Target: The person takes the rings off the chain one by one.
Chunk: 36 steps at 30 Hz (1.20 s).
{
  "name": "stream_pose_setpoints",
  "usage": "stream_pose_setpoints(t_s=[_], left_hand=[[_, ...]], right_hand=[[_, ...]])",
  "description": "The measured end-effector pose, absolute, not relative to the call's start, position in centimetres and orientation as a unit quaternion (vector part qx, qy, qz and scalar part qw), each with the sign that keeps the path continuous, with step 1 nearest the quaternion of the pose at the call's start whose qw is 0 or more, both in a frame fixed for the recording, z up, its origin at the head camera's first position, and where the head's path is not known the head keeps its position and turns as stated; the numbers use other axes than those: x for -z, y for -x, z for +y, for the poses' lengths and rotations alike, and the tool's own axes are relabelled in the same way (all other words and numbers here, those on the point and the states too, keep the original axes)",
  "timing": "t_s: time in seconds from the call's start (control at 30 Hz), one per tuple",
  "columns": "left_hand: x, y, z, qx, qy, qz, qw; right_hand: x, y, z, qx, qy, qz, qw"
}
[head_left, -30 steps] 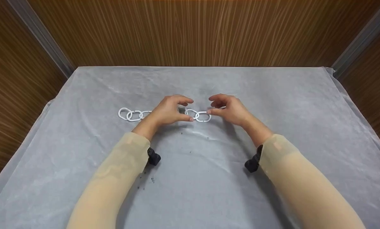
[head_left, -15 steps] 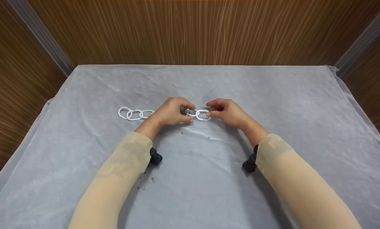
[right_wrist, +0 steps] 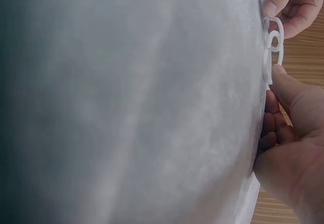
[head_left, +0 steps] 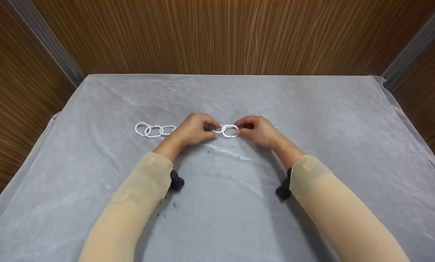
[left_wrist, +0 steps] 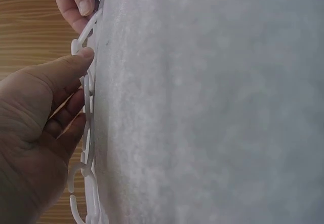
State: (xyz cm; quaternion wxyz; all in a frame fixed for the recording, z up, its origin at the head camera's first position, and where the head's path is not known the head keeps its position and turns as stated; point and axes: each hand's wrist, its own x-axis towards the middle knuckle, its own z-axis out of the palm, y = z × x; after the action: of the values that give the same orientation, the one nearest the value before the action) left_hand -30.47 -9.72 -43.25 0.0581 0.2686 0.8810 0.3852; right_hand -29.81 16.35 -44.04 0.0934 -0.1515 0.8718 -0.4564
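Note:
A chain of white plastic links (head_left: 154, 137) runs from left to right across the grey cloth. My left hand (head_left: 192, 130) arches over its middle and hides several links. Its thumb and forefinger hold a link near the right end; in the left wrist view the thumb tip lies against the chain (left_wrist: 90, 143). At the chain's right end, my right hand (head_left: 260, 131) pinches the last link (right_wrist: 281, 44) between thumb and fingers. That link appears tilted up a little in the right wrist view. Small gaps show in some links in the left wrist view.
Grey cloth (head_left: 217, 218) covers the table, with small dark specks (head_left: 174, 206) near the left forearm. Wood-grain panels (head_left: 232, 36) stand behind and on both sides. Each wrist wears a black camera (head_left: 176, 181).
The right hand has moved left and down, closing its fingers onto the end link. My left fingers have come nearer together on the chain, and the right-end links have shifted slightly left.

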Motion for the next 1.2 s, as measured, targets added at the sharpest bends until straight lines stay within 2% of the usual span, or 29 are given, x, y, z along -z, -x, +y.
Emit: stream_pose_setpoints(t_s=[1.2], left_hand=[[43.5, 30.5, -9.5, -0.382, -0.254, 0.887, 0.044]], right_hand=[[43.9, 29.7, 15.2, 0.431, 0.115, 0.893, 0.065]])
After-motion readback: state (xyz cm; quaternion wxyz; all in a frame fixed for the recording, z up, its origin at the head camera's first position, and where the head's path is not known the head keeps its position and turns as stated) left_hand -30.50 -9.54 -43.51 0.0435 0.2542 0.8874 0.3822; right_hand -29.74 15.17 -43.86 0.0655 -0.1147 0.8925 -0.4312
